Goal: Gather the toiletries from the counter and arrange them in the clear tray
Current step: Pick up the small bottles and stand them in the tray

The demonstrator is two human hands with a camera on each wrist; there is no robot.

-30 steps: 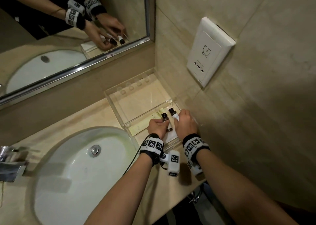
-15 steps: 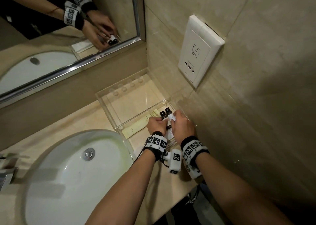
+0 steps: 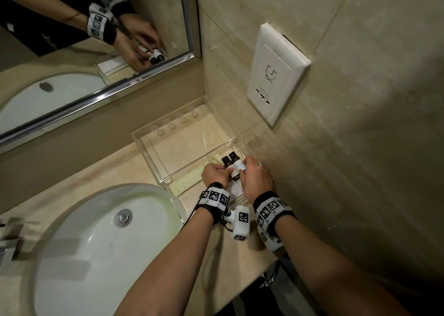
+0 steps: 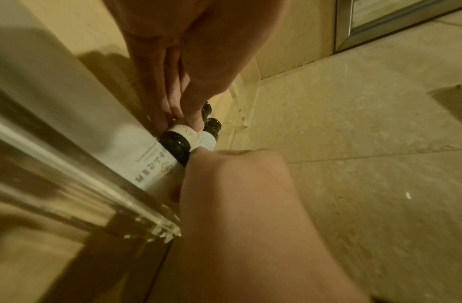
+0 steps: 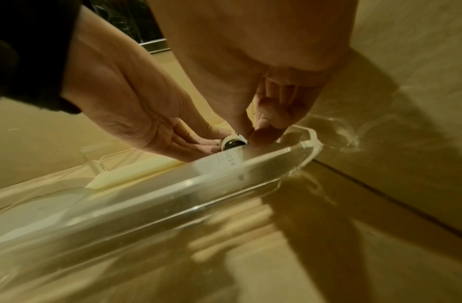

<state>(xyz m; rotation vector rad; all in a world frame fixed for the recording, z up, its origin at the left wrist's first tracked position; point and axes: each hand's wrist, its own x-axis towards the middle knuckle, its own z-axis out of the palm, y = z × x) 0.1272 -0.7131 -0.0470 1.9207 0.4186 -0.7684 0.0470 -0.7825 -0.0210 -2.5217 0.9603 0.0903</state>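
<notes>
Two small dark bottles with white labels lie side by side in the clear tray (image 3: 149, 157), caps pointing away. My left hand (image 3: 225, 171) pinches the left bottle (image 3: 226, 160); in the left wrist view its fingertips (image 4: 196, 123) sit on that bottle's label (image 4: 181, 133). My right hand (image 3: 243, 167) grips the right bottle (image 3: 236, 163), seen end-on (image 5: 232, 143) in the right wrist view. The bottles rest over a white printed packet (image 4: 152, 164). Both hands touch each other over the tray's right near corner.
A pale yellow packet (image 3: 189, 183) lies in the tray to the left of the hands. The white basin (image 3: 96, 239) is at the left, the tiled wall with a white socket plate (image 3: 274, 75) at the right, and the mirror (image 3: 96, 39) behind.
The two bottles, a little apart one second ago, now lie pressed together. Both hands have closed in toward each other.
</notes>
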